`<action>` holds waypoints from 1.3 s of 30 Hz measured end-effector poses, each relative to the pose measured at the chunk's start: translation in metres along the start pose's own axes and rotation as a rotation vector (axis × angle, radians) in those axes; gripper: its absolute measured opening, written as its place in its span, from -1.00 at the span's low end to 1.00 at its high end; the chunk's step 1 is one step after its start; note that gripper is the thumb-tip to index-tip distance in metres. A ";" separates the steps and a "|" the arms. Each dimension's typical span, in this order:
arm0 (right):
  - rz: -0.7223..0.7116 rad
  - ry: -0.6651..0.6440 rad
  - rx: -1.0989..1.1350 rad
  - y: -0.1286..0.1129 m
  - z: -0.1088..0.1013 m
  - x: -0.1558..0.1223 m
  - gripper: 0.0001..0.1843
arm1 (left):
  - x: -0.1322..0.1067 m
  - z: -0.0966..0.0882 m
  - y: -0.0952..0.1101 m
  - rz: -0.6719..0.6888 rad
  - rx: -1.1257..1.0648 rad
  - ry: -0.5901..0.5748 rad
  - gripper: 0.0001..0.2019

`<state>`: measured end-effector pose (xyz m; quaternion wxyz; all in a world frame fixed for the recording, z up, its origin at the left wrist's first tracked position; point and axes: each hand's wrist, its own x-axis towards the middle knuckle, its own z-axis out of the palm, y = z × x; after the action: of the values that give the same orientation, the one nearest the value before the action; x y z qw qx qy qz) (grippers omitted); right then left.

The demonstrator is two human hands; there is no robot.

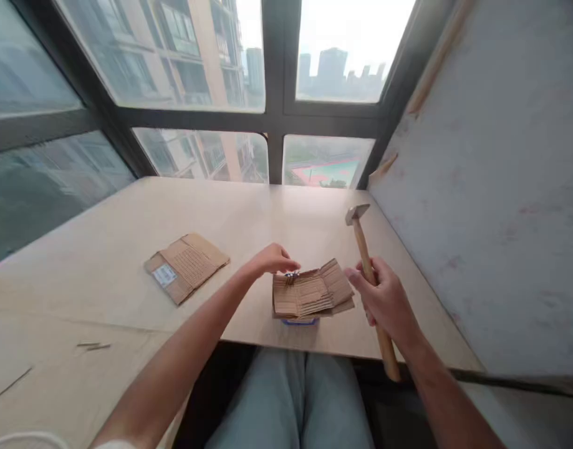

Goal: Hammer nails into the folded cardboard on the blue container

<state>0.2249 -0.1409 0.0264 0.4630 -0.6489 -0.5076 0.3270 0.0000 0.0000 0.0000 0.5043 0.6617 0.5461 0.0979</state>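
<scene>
My right hand is wrapped round the wooden handle of a hammer, its metal head raised and pointing away from me. In front of my lap, folded corrugated cardboard lies in a loose stack on a blue-edged thing that is mostly hidden. Several thin dark nails show in a cluster at the cardboard's far left edge. My left hand reaches over that edge with thumb and fingers pinched together right by the nails. What sits between those fingertips is too small to make out.
Another flattened cardboard piece with a white label lies to the left on the pale tabletop. Several thin sticks or nails are scattered at the lower left. Windows stand behind the table, and a rough wall borders its right side.
</scene>
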 end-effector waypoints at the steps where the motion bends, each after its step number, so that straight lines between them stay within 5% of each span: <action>1: 0.010 -0.004 0.006 0.002 0.000 0.002 -0.63 | 0.001 0.000 -0.001 0.005 -0.006 0.001 -0.73; 10: 0.068 -0.022 0.111 0.018 0.007 0.005 -0.61 | 0.007 0.007 -0.008 -0.005 -0.080 -0.015 -0.73; 19: 0.058 -0.036 0.193 0.017 0.005 0.004 -0.61 | -0.003 -0.002 -0.003 0.190 -0.061 0.011 -0.68; 27: 0.078 -0.028 0.170 0.020 0.008 0.004 -0.63 | -0.010 -0.002 -0.006 0.312 -0.128 -0.161 -0.67; 39: 0.080 0.028 0.087 0.019 0.011 0.002 -0.58 | -0.006 -0.006 -0.015 0.443 -0.132 -0.179 -0.67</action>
<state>0.2223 -0.1373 0.0051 0.4845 -0.6525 -0.4601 0.3576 -0.0161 -0.0029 -0.0062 0.5590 0.7371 0.3331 0.1824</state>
